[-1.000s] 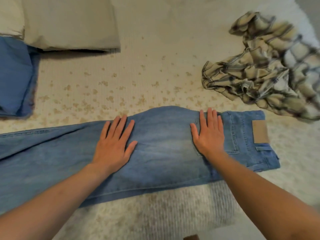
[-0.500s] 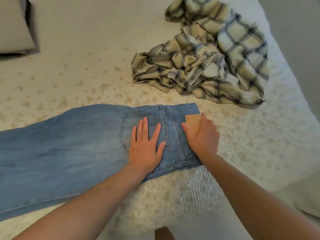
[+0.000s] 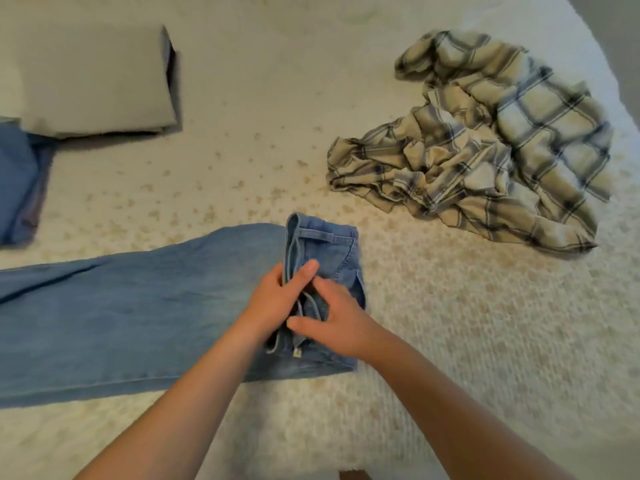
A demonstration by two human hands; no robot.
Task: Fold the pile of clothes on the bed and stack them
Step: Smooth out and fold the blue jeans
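Blue jeans (image 3: 121, 306) lie across the bed, legs running off to the left. Their waist end is flipped over to the left onto the seat, showing the inside of the waistband. My left hand (image 3: 277, 303) grips the folded waist edge, fingers curled over it. Against it, my right hand (image 3: 332, 323) holds the same folded waistband from the right, thumb over the denim. A crumpled cream and blue plaid shirt (image 3: 485, 147) lies at the far right of the bed.
A folded grey garment (image 3: 93, 84) sits at the far left, with a folded blue denim piece (image 3: 20, 188) beside it at the left edge. The bed (image 3: 485, 341) has a cream, speckled, fuzzy cover; its right edge curves away at upper right.
Both hands were pressing flat on the jeans' seat and waist. They now grip the waistband, which is turned over to the left. The view shifted back left.
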